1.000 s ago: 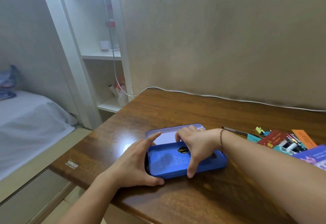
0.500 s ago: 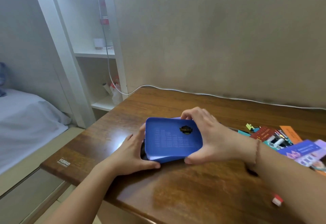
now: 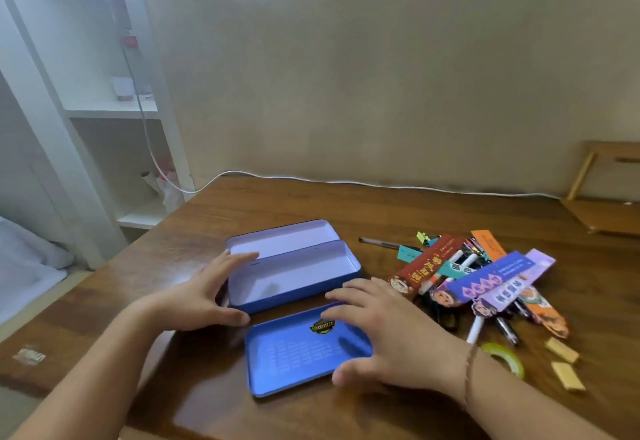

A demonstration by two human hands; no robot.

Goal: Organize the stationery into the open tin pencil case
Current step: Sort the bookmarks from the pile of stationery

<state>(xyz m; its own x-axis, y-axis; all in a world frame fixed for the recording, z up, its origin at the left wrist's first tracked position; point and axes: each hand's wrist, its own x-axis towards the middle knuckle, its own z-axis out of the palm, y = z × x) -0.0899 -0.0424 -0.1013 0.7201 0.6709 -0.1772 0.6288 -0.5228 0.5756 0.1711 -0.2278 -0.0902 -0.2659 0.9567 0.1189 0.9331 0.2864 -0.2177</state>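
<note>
- The open tin pencil case (image 3: 294, 275) sits on the brown wooden surface (image 3: 381, 211), left of centre, its pale inside bare.
- The left hand (image 3: 204, 295) rests against the case's left end, fingers (image 3: 239, 259) spread wide, thumb along the near wall.
- The blue lid (image 3: 298, 353) lies flat just near the case, badge side up.
- The right hand (image 3: 391, 332) hovers over or on the lid's right end, fingers relaxed and spread; I cannot tell whether they touch it.
- The stationery pile (image 3: 478, 276), bookmarks and pens, lies to the right, apart from the case.
- A tape roll (image 3: 502, 358) and two yellow erasers (image 3: 562, 363) lie near-right.
</note>
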